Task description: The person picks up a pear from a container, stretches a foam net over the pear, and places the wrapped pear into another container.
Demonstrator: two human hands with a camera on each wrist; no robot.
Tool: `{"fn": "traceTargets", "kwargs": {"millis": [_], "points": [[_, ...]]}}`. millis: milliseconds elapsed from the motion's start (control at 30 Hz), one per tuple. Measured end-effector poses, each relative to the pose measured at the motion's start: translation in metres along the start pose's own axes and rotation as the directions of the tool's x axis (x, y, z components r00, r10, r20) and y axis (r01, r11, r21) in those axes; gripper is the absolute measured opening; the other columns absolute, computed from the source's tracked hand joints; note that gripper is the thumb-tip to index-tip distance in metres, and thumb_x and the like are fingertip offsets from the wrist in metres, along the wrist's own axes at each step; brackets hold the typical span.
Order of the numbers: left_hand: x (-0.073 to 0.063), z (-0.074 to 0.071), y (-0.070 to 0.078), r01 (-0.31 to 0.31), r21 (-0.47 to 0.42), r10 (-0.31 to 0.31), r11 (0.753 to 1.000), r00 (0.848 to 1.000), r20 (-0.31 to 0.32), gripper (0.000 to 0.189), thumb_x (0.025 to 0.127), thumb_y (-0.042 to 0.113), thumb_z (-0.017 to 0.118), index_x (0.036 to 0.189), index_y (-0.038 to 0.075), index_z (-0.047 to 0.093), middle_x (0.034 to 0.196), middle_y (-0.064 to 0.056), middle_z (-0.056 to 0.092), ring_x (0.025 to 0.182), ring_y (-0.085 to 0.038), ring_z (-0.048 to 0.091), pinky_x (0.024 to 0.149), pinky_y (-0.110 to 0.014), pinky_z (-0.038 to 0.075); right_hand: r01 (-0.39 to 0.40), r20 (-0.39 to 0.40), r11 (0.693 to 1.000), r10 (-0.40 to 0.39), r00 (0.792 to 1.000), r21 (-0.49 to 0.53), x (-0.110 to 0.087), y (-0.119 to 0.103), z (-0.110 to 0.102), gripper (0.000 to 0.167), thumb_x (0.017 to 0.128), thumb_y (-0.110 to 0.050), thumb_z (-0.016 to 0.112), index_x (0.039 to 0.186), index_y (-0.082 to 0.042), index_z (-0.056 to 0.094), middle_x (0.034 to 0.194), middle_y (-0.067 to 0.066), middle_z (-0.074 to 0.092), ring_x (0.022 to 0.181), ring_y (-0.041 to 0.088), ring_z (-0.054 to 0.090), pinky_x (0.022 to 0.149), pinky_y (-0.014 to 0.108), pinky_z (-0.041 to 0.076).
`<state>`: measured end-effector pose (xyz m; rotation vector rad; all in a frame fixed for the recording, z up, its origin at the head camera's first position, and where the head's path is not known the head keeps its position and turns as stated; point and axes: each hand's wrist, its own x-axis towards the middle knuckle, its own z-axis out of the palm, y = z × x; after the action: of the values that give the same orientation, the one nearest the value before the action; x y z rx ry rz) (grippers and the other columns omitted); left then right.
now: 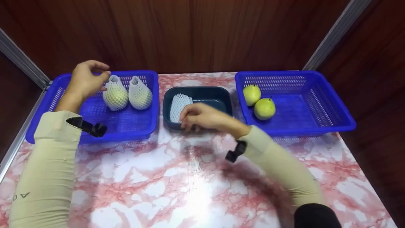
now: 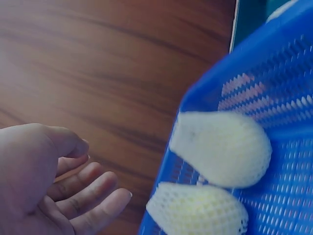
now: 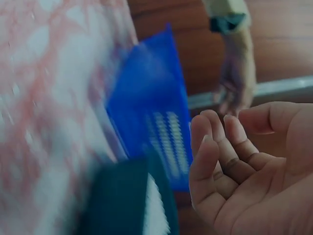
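Note:
Above the left blue basket [image 1: 117,126] hovers my left hand [image 1: 87,79], its fingers loosely bent around nothing. Two pears in white foam nets stand in that basket: the nearer-to-hand netted pear [image 1: 115,96] and a second netted pear [image 1: 140,96]. In the left wrist view the hand [image 2: 63,191] is apart from both. Over the front of the dark teal bin [image 1: 215,89] is my right hand [image 1: 207,117], loosely curled and slightly blurred. A flattened white foam net [image 1: 179,106] lies in the bin beside its fingertips. The right wrist view shows the palm [image 3: 264,191] bare.
To the right, another blue basket [image 1: 297,117] holds two bare green pears, a rear pear [image 1: 252,95] and a front pear [image 1: 264,108]. Everything stands on a red-and-white marbled table [image 1: 142,190]. A brown wood-grain panel [image 1: 196,34] rises behind, with side panels at both edges.

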<state>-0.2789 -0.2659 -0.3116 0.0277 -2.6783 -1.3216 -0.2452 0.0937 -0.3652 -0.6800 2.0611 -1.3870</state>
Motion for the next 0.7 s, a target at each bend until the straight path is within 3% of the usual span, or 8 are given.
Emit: {"fn": "traceTargets", "kwargs": {"millis": [167, 300, 533, 700], "points": [[-0.009, 0.011, 0.014, -0.025, -0.030, 0.026, 0.999, 0.999, 0.039, 0.033, 0.101, 0.018, 0.061, 0.124, -0.006, 0.062, 0.099, -0.003, 0.063, 0.073, 0.002, 0.062, 0.057, -0.019, 0.057, 0.092, -0.063, 0.996, -0.093, 0.994, -0.008, -0.023, -0.007, -0.039, 0.014, 0.098, 0.000, 0.055, 0.110, 0.003, 0.062, 0.096, 0.010, 0.071, 0.083, 0.018, 0.068, 0.060, 0.025, 0.053], [-0.018, 0.024, 0.027, -0.041, -0.070, 0.048, 0.997, 0.994, 0.099, 0.034, 0.100, 0.018, 0.063, 0.123, -0.007, 0.062, 0.102, -0.008, 0.067, 0.076, -0.002, 0.063, 0.059, -0.021, 0.058, 0.195, -0.102, 0.980, -0.191, 0.976, 0.027, -0.043, -0.011, -0.070, 0.014, 0.098, 0.003, 0.058, 0.111, 0.004, 0.062, 0.097, 0.014, 0.072, 0.084, 0.018, 0.070, 0.061, 0.024, 0.055], [-0.032, 0.050, 0.050, -0.073, -0.128, 0.094, 0.989, 0.982, 0.166, 0.031, 0.100, 0.017, 0.063, 0.121, -0.007, 0.064, 0.108, -0.016, 0.068, 0.080, -0.007, 0.065, 0.061, -0.021, 0.059, 0.335, -0.266, 0.938, -0.301, 0.916, 0.094, -0.069, -0.015, -0.120, 0.016, 0.097, 0.008, 0.057, 0.108, 0.001, 0.065, 0.095, 0.012, 0.074, 0.081, 0.020, 0.070, 0.061, 0.024, 0.056], [-0.041, 0.074, 0.068, -0.057, -0.187, 0.102, 0.981, 0.965, 0.241, 0.032, 0.102, 0.016, 0.062, 0.124, -0.008, 0.062, 0.112, -0.019, 0.067, 0.083, -0.010, 0.068, 0.067, -0.024, 0.061, 0.370, -0.398, 0.920, -0.293, 0.869, 0.132, -0.078, -0.008, -0.151, 0.016, 0.097, 0.010, 0.055, 0.106, 0.002, 0.065, 0.092, 0.012, 0.073, 0.078, 0.018, 0.069, 0.058, 0.022, 0.055]]}}
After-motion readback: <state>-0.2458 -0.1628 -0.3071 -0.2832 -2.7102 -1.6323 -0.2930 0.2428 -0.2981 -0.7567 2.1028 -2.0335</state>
